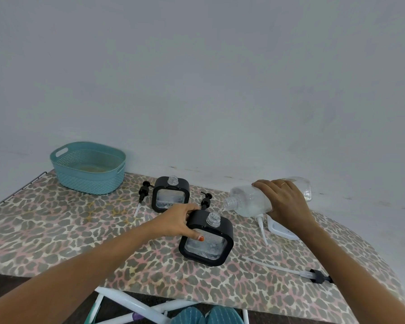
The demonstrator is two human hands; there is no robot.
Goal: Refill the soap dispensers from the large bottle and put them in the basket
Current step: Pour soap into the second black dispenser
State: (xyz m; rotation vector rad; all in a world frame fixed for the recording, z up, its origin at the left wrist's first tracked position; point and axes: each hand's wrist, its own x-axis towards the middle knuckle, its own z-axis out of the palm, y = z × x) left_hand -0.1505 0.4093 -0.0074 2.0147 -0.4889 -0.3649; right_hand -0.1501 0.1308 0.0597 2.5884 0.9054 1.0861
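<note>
My right hand [284, 202] grips the large clear bottle [250, 198] and holds it tilted, mouth down to the left. A thin stream of clear liquid runs from it into the open neck of the near black-framed dispenser [207, 242]. My left hand [181, 220] holds that dispenser's left shoulder, keeping it upright. A second black dispenser [170, 194] stands open behind it, with some liquid at its bottom. The teal basket [89, 181] sits empty at the back left of the board.
Three black pump heads with tubes lie loose on the leopard-print board: one [142, 195] left of the far dispenser, one [206, 201] behind the near one, one [313, 274] at the front right. A white pump and cap [279, 230] lie under the bottle. Board edge runs near me.
</note>
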